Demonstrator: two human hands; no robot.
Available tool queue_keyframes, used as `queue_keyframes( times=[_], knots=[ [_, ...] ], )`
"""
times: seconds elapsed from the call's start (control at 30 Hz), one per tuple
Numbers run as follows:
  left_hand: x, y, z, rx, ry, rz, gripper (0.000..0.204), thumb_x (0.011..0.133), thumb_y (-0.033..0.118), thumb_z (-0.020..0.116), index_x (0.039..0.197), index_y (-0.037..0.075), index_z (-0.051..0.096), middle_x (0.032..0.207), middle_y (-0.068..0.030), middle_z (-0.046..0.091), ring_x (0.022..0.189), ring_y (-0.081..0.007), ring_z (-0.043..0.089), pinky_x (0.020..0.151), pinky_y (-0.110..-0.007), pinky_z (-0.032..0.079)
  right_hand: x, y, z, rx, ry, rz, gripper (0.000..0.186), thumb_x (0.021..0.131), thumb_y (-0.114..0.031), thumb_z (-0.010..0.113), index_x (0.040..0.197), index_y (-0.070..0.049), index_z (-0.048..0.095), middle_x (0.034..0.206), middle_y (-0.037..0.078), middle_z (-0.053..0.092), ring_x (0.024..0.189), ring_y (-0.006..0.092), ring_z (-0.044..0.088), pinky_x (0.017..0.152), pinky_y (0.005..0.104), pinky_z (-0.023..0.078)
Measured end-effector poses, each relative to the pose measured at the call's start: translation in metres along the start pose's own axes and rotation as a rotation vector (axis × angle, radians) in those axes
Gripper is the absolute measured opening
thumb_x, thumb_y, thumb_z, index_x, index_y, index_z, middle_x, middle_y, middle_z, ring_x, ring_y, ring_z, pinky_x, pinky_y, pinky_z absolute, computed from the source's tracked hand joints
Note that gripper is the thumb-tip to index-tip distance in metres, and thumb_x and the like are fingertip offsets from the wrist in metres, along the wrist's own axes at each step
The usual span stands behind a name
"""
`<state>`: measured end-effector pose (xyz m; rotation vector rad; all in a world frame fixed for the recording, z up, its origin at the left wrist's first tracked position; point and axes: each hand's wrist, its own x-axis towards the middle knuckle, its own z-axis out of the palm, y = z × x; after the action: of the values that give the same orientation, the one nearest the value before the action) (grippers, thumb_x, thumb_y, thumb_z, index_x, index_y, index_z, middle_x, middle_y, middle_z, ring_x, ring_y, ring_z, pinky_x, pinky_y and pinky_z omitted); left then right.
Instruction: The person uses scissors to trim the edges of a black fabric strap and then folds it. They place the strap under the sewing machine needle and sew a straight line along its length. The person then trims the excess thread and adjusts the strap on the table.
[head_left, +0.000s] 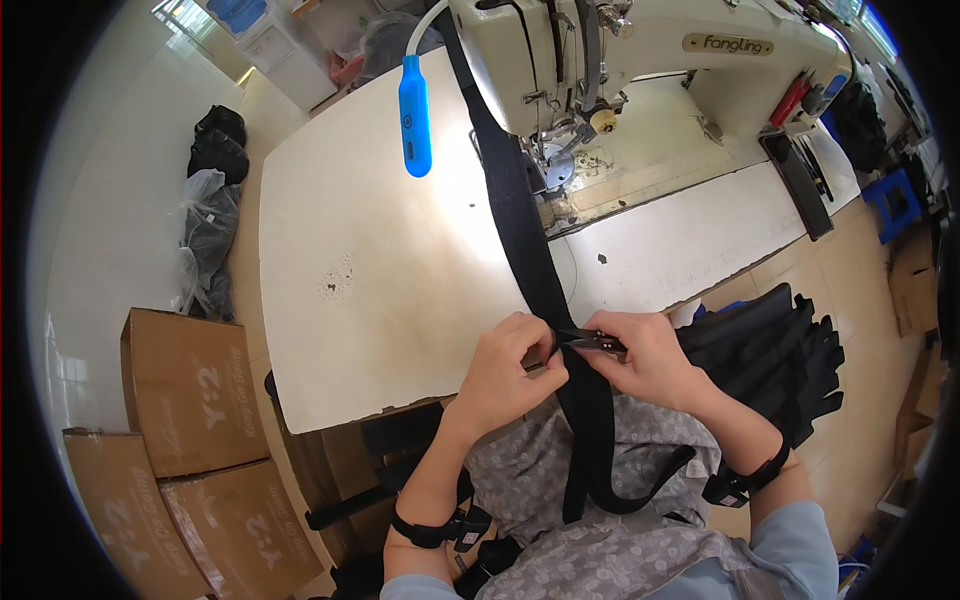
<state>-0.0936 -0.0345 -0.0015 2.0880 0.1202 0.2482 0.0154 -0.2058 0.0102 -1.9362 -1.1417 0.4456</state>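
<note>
Perhaps the snips [597,341] gripped in the right hand [648,358], if tilted, could nick the black strap [527,235] the left hand [503,372] pinches.

A white table [350,340] carries the sewing machine [655,55]. A long black strap [521,225] lies on it past the machine's left end, and a dark phone [797,185] near its right end. Bags [212,235] rest on the floor [256,215], well left of the machine.

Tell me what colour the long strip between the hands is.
The long strip is black, best seen in the head view.
</note>
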Motion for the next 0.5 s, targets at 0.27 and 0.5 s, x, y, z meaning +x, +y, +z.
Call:
queue_keyframes(
  times=[0.27, 0.5],
  knots=[
    [0.019, 0.014, -0.025, 0.146, -0.279, -0.048, 0.023, 0.071, 0.010, 0.071, 0.077, 0.001, 0.052, 0.065, -0.0101, 0.052, 0.058, -0.0220, 0.052, 0.054, -0.032, 0.042, 0.002, 0.001, 0.003, 0.194, -0.150, -0.087, 0.016, 0.077, -0.007, 0.065, 0.088, 0.001, 0.055, 0.067, 0.017, 0.054, 0.059, 0.0358, 0.055, 0.055, 0.0403, 0.043],
    [0.017, 0.007, -0.030, 0.123, -0.299, 0.237, 0.014, 0.076, 0.003, 0.064, 0.070, 0.001, 0.052, 0.061, -0.0132, 0.046, 0.056, -0.0309, 0.048, 0.053, -0.039, 0.038, -0.008, 0.008, -0.008, 0.066, -0.073, -0.081, 0.017, 0.074, -0.007, 0.067, 0.087, -0.002, 0.057, 0.067, 0.014, 0.057, 0.060, 0.0344, 0.058, 0.055, 0.0391, 0.044]
  ],
)
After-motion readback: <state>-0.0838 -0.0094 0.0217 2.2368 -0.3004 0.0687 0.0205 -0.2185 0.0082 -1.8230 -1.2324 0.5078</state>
